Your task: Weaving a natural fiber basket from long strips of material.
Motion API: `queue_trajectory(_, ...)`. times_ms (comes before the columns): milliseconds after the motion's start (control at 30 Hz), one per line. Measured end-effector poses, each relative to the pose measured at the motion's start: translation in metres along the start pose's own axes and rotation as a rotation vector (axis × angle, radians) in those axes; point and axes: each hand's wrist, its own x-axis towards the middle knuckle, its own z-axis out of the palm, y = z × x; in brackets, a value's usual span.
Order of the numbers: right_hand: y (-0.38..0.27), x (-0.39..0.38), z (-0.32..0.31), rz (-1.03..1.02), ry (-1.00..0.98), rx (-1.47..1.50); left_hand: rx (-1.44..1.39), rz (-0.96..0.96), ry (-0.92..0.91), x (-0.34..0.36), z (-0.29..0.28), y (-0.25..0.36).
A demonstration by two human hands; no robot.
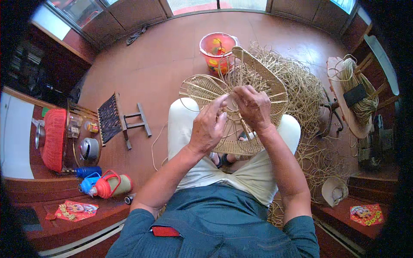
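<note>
A partly woven wicker piece of tan cane lies across my knees, with curved woven panels and open spokes around its middle. My left hand is over its left side, thumb and fingers apart, with nothing plainly held. My right hand is above the middle, its fingers closed in a pinch on a thin cane strand. Loose strands loop up beside the right fingertips. The hands hide part of the centre where the spokes meet.
A big tangle of loose cane covers the floor on the right. Ahead stands a red patterned bucket. A small stool lies at left, near red and blue flasks. A bundle of cane rests on a bench at far right.
</note>
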Motion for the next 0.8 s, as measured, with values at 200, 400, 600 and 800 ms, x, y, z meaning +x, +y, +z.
queue_trajectory(200, -0.004, 0.003, -0.005, 0.019, -0.084, -0.025, 0.091, 0.086, 0.007, 0.012, 0.013, -0.012)
queue_trajectory(400, -0.01, 0.002, 0.002, 0.033, 0.039, -0.024, 0.19, 0.199, -0.004, 0.012, 0.023, -0.017)
queue_trajectory(600, -0.005, -0.001, 0.007, 0.074, 0.054, -0.062, 0.176, 0.193, -0.042, 0.008, 0.028, -0.014)
queue_trajectory(800, -0.014, 0.004, -0.003, 0.066, -0.011, 0.013, 0.16, 0.107, -0.11, 0.008, 0.032, -0.016)
